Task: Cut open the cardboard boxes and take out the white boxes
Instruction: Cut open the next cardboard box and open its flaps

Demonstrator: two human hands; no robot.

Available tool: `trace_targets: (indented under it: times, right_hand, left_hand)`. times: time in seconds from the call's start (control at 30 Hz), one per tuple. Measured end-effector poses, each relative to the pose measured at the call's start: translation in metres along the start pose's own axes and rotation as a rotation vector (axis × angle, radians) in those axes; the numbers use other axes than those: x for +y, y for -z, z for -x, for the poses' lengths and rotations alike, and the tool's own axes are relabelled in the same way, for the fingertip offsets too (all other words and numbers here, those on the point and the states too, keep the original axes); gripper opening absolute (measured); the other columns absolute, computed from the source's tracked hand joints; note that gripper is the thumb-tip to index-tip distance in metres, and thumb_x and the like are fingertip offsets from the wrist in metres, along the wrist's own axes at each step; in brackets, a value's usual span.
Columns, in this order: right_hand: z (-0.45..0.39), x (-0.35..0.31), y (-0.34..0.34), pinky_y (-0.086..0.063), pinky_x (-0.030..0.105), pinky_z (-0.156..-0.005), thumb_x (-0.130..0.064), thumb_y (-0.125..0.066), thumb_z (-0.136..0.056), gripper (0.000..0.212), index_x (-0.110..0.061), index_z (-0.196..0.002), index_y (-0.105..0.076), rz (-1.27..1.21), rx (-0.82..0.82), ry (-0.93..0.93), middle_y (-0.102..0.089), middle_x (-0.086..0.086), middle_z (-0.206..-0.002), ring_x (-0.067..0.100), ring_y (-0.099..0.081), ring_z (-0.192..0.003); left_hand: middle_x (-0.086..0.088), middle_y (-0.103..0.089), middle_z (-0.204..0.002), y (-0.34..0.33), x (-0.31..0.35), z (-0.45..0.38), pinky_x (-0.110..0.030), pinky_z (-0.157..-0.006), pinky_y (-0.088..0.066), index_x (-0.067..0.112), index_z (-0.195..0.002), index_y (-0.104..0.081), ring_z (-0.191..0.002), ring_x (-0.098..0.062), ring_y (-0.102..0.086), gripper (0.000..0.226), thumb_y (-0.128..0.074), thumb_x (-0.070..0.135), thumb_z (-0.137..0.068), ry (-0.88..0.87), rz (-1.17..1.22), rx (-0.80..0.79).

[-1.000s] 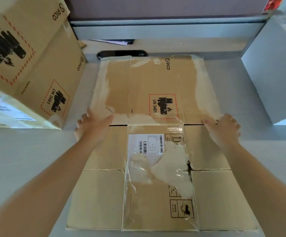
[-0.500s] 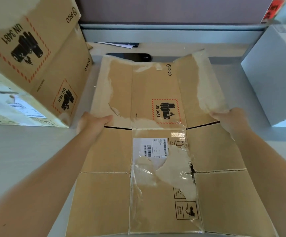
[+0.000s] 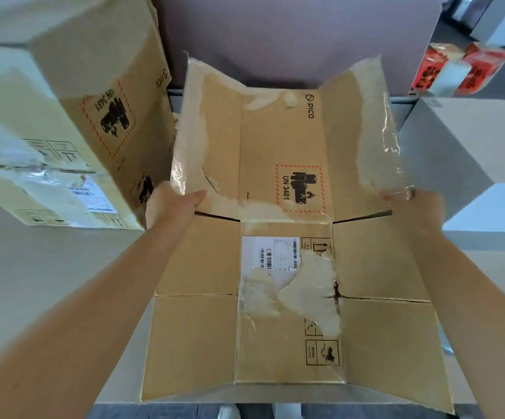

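Nearest to the person lies a flattened cardboard box (image 3: 287,297), spread open with its near edge over the front of the grey desk (image 3: 48,267). It holds nothing, and its middle panel carries a torn label and loose tape. The left hand (image 3: 169,207) grips the left side of the box at the slit between two flaps, thumb on top and the fingers under the cardboard. The right hand (image 3: 414,210) grips the right side in the same way. The far part of the box stands tilted up off the desk.

This box seems finished, so the step in hand is likely clearing it away. The next move calls for folding or lifting it aside to make room.

Farther left stand two stacked cardboard boxes (image 3: 73,122), the lower one taped, probably next to be cut. A white box (image 3: 469,158) stands at the far right on the desk.
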State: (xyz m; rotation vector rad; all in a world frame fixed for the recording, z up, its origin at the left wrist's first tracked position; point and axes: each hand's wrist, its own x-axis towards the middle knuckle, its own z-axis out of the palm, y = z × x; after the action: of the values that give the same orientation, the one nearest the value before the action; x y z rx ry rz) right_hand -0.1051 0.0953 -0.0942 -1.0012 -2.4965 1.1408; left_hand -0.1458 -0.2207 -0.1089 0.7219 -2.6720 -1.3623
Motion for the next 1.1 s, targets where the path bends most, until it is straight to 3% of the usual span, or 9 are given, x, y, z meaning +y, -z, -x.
trace_targets:
  times: [0.1, 0.2, 0.3, 0.4, 0.67, 0.77, 0.83, 0.93, 1.1]
  right_hand:
    - [0.015, -0.005, 0.021, -0.032, 0.029, -0.066, -0.025, -0.062, -0.084, 0.033, 0.008, -0.090, -0.059, -0.074, 0.030, 0.052, -0.051, 0.015, -0.081, 0.025, -0.046, -0.075]
    - [0.029, -0.009, 0.042, -0.031, 0.029, -0.063, -0.023, -0.060, -0.085, 0.033, 0.008, -0.095, -0.058, -0.150, 0.033, 0.083, -0.052, 0.015, -0.082, 0.027, -0.047, -0.077]
    - [0.047, -0.013, 0.063, -0.023, 0.030, -0.052, -0.017, -0.061, -0.084, 0.036, -0.001, -0.057, -0.043, -0.224, 0.039, 0.169, -0.033, 0.005, -0.056, 0.021, -0.030, -0.054]
    - [0.062, -0.009, 0.082, -0.018, 0.027, -0.049, -0.011, -0.059, -0.083, 0.047, -0.015, -0.051, -0.024, -0.320, -0.016, 0.264, -0.024, 0.001, -0.052, 0.014, -0.022, -0.048]
    - [0.112, 0.007, 0.113, -0.026, 0.010, -0.035, -0.017, -0.059, -0.086, 0.037, -0.016, -0.056, -0.038, -0.497, -0.150, 0.460, -0.035, 0.001, -0.055, 0.000, -0.039, -0.035]
    - [0.139, 0.005, 0.111, -0.029, 0.005, -0.040, -0.019, -0.057, -0.088, 0.021, -0.007, -0.073, -0.048, -0.522, -0.233, 0.543, -0.040, 0.004, -0.064, 0.012, -0.042, -0.056]
    - [0.158, 0.001, 0.099, -0.031, 0.002, -0.043, -0.020, -0.059, -0.088, 0.018, -0.005, -0.083, -0.049, -0.529, -0.280, 0.592, -0.045, 0.005, -0.069, 0.006, -0.045, -0.053]
    - [0.194, -0.012, 0.076, -0.031, 0.006, -0.046, -0.017, -0.063, -0.083, 0.028, -0.016, -0.065, -0.043, -0.591, -0.348, 0.606, -0.042, -0.004, -0.061, -0.010, -0.044, -0.041]
    - [0.284, -0.040, 0.041, -0.033, 0.006, -0.049, -0.015, -0.064, -0.082, 0.028, -0.019, -0.064, -0.043, -0.651, -0.545, 0.672, -0.046, -0.011, -0.062, -0.004, -0.047, -0.050]
  left_hand:
    - [-0.012, -0.059, -0.109, 0.016, 0.015, 0.025, -0.032, -0.070, -0.036, 0.002, -0.115, -0.052, -0.090, -0.026, -0.052, 0.051, -0.067, 0.036, -0.081, -0.032, -0.002, 0.076]
    - [-0.007, -0.054, -0.095, 0.030, 0.027, 0.055, -0.032, -0.069, -0.036, 0.002, -0.112, -0.052, -0.083, -0.023, -0.045, 0.047, -0.066, 0.034, -0.082, -0.061, 0.030, 0.154]
    - [-0.002, -0.050, -0.091, 0.044, 0.033, 0.092, -0.031, -0.067, -0.033, 0.005, -0.110, -0.051, -0.082, -0.021, -0.045, 0.043, -0.065, 0.034, -0.083, -0.068, 0.085, 0.255]
    - [0.001, -0.051, -0.093, 0.054, 0.031, 0.133, -0.029, -0.066, -0.032, 0.008, -0.108, -0.053, -0.083, -0.018, -0.045, 0.040, -0.066, 0.036, -0.082, -0.080, 0.138, 0.368]
    - [0.005, -0.051, -0.090, 0.082, -0.006, 0.239, -0.026, -0.065, -0.035, 0.015, -0.101, -0.052, -0.083, -0.016, -0.047, 0.036, -0.070, 0.038, -0.079, 0.018, 0.311, 0.639]
    - [0.010, -0.050, -0.078, 0.104, -0.027, 0.273, -0.024, -0.053, -0.035, 0.022, -0.080, -0.043, -0.080, -0.016, -0.048, 0.031, -0.070, 0.038, -0.078, 0.030, 0.348, 0.717]
    - [0.008, -0.050, -0.082, 0.123, -0.044, 0.293, -0.027, -0.059, -0.037, 0.020, -0.084, -0.042, -0.081, -0.017, -0.047, 0.033, -0.070, 0.038, -0.079, 0.066, 0.359, 0.771]
    - [0.004, -0.051, -0.091, 0.157, -0.072, 0.320, -0.027, -0.070, -0.039, 0.016, -0.094, -0.044, -0.085, -0.017, -0.047, 0.037, -0.070, 0.037, -0.079, 0.115, 0.380, 0.871]
    - [0.005, -0.052, -0.091, 0.225, -0.132, 0.366, -0.027, -0.070, -0.040, 0.013, -0.096, -0.048, -0.083, -0.016, -0.049, 0.035, -0.068, 0.037, -0.080, 0.216, 0.378, 1.043]
